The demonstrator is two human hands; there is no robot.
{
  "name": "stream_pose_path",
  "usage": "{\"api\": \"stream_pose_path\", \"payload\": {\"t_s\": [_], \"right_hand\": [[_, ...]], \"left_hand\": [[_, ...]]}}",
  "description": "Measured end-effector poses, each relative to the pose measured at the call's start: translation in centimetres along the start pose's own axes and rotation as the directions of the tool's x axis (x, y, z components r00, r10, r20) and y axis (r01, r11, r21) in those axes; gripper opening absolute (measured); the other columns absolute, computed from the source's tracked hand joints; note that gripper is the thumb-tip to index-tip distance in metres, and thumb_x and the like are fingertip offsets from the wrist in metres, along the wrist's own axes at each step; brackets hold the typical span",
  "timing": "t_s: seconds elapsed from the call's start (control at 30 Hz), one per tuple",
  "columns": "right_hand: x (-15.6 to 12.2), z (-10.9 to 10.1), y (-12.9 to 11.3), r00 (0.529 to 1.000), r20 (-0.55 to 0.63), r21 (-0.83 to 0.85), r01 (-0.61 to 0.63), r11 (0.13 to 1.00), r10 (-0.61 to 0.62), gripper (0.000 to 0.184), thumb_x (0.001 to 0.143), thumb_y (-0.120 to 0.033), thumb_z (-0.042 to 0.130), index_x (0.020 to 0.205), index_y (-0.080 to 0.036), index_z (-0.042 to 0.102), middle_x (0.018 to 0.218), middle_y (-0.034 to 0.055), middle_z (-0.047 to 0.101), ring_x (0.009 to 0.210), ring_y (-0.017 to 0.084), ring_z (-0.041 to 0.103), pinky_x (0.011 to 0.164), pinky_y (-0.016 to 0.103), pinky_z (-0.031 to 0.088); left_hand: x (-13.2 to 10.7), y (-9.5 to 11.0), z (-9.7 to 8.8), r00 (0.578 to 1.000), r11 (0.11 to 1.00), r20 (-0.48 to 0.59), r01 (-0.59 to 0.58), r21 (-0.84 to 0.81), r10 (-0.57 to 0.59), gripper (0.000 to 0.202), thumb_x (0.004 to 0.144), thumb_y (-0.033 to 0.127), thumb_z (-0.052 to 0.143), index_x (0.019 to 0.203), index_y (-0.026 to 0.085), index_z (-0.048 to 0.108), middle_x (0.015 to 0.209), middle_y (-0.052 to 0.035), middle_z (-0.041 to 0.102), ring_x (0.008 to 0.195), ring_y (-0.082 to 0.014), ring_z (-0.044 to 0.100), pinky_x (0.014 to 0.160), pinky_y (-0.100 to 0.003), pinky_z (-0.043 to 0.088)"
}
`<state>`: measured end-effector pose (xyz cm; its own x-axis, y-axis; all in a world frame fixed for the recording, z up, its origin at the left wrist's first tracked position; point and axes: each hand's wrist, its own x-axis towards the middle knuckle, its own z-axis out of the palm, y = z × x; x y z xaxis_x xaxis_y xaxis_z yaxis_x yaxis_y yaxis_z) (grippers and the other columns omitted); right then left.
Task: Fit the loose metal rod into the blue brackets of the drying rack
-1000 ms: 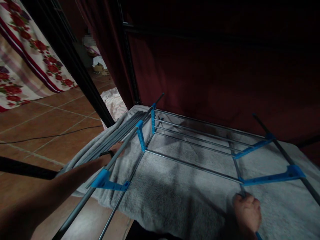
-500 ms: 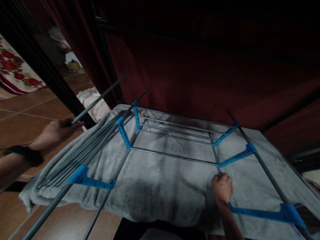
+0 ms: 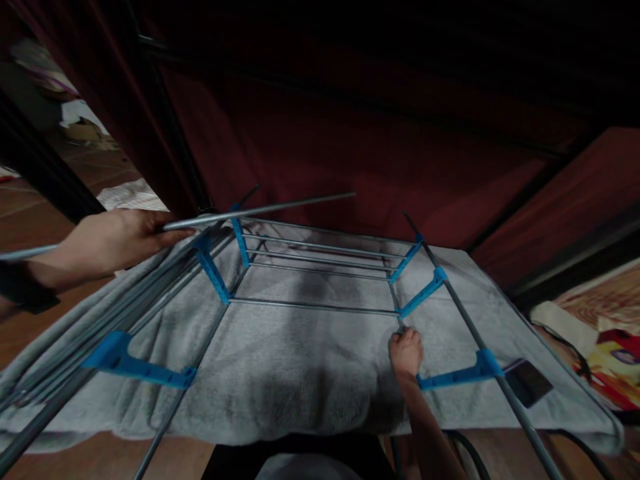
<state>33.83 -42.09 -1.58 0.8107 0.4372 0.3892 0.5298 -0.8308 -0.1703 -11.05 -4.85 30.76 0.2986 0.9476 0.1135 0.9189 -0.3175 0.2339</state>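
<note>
My left hand is closed around a loose grey metal rod, which points to the right above the rack's left side. My right hand grips the inner right-hand tube of the rack frame, just below a blue plastic bracket. The frame is made of long grey tubes joined by several blue brackets. Several thin crossbars span its two sides. A bundle of loose rods lies along the left, partly behind my left forearm.
Everything lies on a grey blanket spread over a raised surface. A phone-like dark slab rests at the right. Dark red curtains hang behind. Tiled floor shows at the left, and a red and yellow package lies far right.
The rod in my left hand has swung from pointing up and away to lying nearly level toward the right. My right hand keeps its hold, while the view has shifted rightward.
</note>
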Motion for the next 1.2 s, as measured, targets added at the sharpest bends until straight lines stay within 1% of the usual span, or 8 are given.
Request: {"api": "stream_pose_path", "payload": {"t_s": [0.1,0.2,0.4,0.6,0.73,0.87,1.03,1.2], "right_hand": [[0.0,0.1,0.1,1.0,0.004,-0.013,0.005,1.0,-0.005,0.023,0.096,-0.021,0.045,0.107,-0.012,0.062,0.101,0.0155,0.063,0.091,0.027,0.06,0.079,0.035,0.043],[0.0,0.1,0.2,1.0,0.031,-0.032,0.003,0.999,-0.002,0.024,0.097,-0.022,0.044,0.109,-0.011,0.062,0.103,0.0166,0.063,0.093,0.027,0.061,0.08,0.035,0.043],[-0.1,-0.2,0.0,0.999,0.04,-0.021,-0.001,1.0,0.002,0.024,0.096,-0.022,0.045,0.109,-0.011,0.063,0.104,0.017,0.063,0.092,0.028,0.061,0.08,0.036,0.043],[-0.2,-0.1,-0.1,1.0,0.006,-0.012,-0.001,1.0,0.001,0.026,0.096,-0.021,0.043,0.108,-0.011,0.063,0.101,0.0177,0.064,0.091,0.029,0.061,0.079,0.036,0.043],[-0.2,0.5,0.5,1.0,0.0,-0.027,0.021,0.999,-0.021,0.028,0.097,-0.023,0.043,0.11,-0.01,0.063,0.101,0.0184,0.064,0.09,0.029,0.062,0.077,0.036,0.043],[-0.2,1.2,1.1,0.999,-0.003,-0.034,0.032,0.999,-0.032,0.029,0.097,-0.027,0.044,0.108,-0.009,0.063,0.102,0.0195,0.065,0.089,0.029,0.062,0.077,0.036,0.043],[-0.2,1.8,1.7,1.0,-0.002,0.038,0.015,0.999,-0.015,0.034,0.095,-0.03,0.045,0.114,-0.008,0.064,0.104,0.0197,0.064,0.092,0.03,0.061,0.08,0.038,0.044],[0.2,2.0,2.4,0.999,-0.038,0.287,0.038,0.957,-0.029,0.041,0.089,-0.03,0.048,0.119,-0.009,0.065,0.106,0.0197,0.063,0.1,0.033,0.059,0.092,0.046,0.045]], "left_hand": [[-0.3,3.6,0.1,0.979,0.922,0.033,-0.202,0.329,0.202,0.043,0.096,0.06,0.06,0.119,0.027,0.074,0.083,0.0048,0.066,0.088,-0.0194,0.064,0.092,-0.032,0.042],[-1.4,7.9,0.6,0.9,0.788,0.116,-0.425,0.446,0.42,0.034,0.098,0.048,0.06,0.116,0.022,0.073,0.085,0.0004,0.07,0.084,-0.0204,0.066,0.088,-0.031,0.044],[-3.1,15.0,3.5,0.754,0.637,0.196,-0.641,0.429,0.627,0.024,0.097,0.031,0.055,0.105,0.019,0.074,0.092,-0.0117,0.078,0.087,-0.0282,0.074,0.08,-0.034,0.048],[-3.4,18.8,8.3,0.721,0.68,0.112,-0.686,0.26,0.684,0.023,0.096,0.022,0.053,0.1,0.016,0.075,0.094,-0.0158,0.078,0.09,-0.0303,0.076,0.081,-0.038,0.052],[-4.7,19.8,12.1,0.706,0.672,0.123,-0.704,0.231,0.697,0.029,0.095,0.014,0.048,0.108,0.012,0.074,0.098,-0.018,0.078,0.092,-0.0307,0.077,0.078,-0.038,0.053],[-6.2,19.1,14.8,0.729,0.707,0.151,-0.684,0.178,0.668,0.03,0.095,0.013,0.048,0.111,0.012,0.073,0.103,-0.0185,0.077,0.091,-0.0291,0.077,0.074,-0.037,0.054],[-7.5,17.1,16.4,0.742,0.726,0.184,-0.67,0.156,0.645,0.029,0.097,0.013,0.047,0.109,0.013,0.073,0.102,-0.0174,0.077,0.091,-0.0275,0.076,0.074,-0.036,0.053],[-8.7,16.0,17.8,0.757,0.75,0.192,-0.65,0.12,0.625,0.026,0.097,0.011,0.047,0.105,0.015,0.071,0.102,-0.0156,0.076,0.088,-0.0262,0.075,0.073,-0.035,0.052]]}}
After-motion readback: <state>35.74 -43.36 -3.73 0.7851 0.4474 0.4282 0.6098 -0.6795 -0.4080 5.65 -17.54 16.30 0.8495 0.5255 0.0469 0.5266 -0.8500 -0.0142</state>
